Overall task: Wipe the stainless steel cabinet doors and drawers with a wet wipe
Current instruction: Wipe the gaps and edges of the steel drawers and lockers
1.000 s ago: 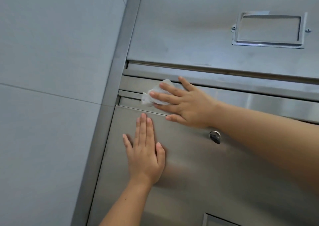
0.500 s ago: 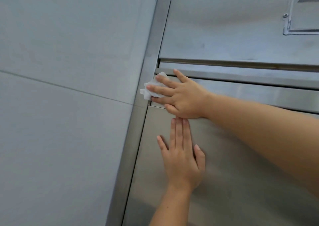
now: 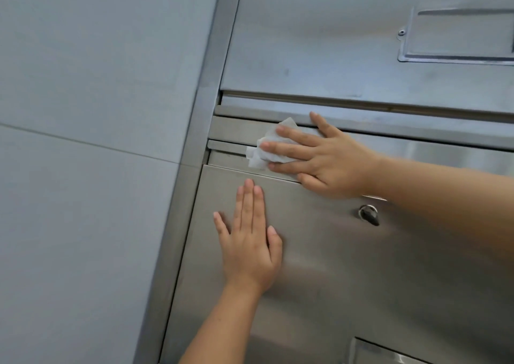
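- Head view: the right hand (image 3: 319,155), fingers straight, presses the wet wipe (image 3: 262,152) against the narrow drawer strip (image 3: 434,152). It has slid right, away from the cabinet's left edge.
- The left hand (image 3: 250,241) lies flat, grasping nothing, near the lower door (image 3: 361,280)'s top-left corner. The strip's left end looks wiped.

A crumpled white wipe (image 3: 264,149) lies against the narrow steel strip (image 3: 417,146) between two cabinet panels, near the centre of the frame, pinned under the straight fingers (image 3: 289,152) of the right hand (image 3: 328,163). The upper panel (image 3: 306,43) is dull brushed steel with a recessed handle (image 3: 459,38) at upper right. The lower door (image 3: 319,266), closed, carries a small lock (image 3: 368,215).
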